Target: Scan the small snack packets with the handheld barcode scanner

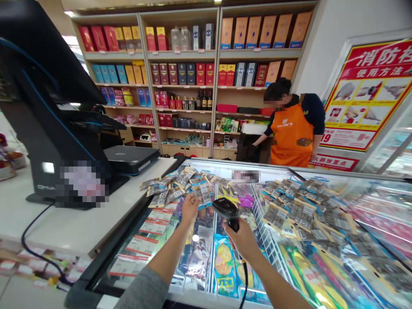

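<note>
My left hand pinches a small silver snack packet with a blue edge and holds it up over the glass freezer lid. My right hand grips a black handheld barcode scanner, whose head points at that packet from just to its right. The scanner's black cable hangs down past my wrist. Several more such packets lie in a heap on the lid behind my left hand, and another spread of packets covers the lid to the right.
A black checkout terminal and a flat dark device stand on the white counter at left. A person in an orange apron works at the back. Shelves of boxed bottles line the rear wall.
</note>
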`<state>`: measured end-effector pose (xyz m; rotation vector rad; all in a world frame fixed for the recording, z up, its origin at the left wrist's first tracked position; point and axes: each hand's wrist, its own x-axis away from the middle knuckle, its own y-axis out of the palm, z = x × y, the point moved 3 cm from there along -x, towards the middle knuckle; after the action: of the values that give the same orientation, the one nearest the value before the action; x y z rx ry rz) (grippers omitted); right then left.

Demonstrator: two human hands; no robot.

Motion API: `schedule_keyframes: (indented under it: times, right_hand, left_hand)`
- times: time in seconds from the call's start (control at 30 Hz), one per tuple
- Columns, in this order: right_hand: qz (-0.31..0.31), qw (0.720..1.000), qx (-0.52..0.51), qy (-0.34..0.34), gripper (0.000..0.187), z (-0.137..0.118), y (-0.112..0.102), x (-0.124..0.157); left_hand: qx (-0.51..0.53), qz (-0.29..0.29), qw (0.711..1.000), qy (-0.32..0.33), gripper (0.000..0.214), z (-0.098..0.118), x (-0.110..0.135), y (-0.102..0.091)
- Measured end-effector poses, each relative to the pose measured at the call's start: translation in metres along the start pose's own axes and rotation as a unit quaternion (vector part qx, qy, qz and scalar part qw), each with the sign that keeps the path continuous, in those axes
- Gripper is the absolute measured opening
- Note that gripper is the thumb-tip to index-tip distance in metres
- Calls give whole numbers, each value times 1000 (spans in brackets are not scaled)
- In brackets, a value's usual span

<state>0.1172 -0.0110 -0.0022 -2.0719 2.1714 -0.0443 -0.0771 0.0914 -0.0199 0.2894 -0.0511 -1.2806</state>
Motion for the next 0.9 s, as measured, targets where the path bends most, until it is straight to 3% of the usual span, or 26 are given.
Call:
schedule_keyframes:
  times: [0.17,0.43,0.53,0.63,0.77,0.83,0.9]
  right_hand:
    - [-5,997,79,-11,21,-3,4,3]
    - [-11,997,77,5,20,0,3,1]
    - [-20,999,28,28,23,0,6,2]
    - [-40,991,-110,60,31,0,4,2]
    - [-33,926,-363,97,42,4,-36,-8]
    - [4,896,-434,90,40,11,-72,-14]
    - [48,878,-472,62,35,19,-108,-19]
  left_hand:
    - [7,-6,1000,-2,44,0,1,3]
    - [25,-19,999,-16,49,2,3,3]
    - [12,-11,1000,-18,52,1,2,2]
    - [-18,6,1000,-1,51,2,1,-3]
    - [-79,4,997,17,48,2,-4,2]
    - [-103,-23,994,17,44,-1,-8,23]
    - [-104,-66,992,14,39,-7,-8,60]
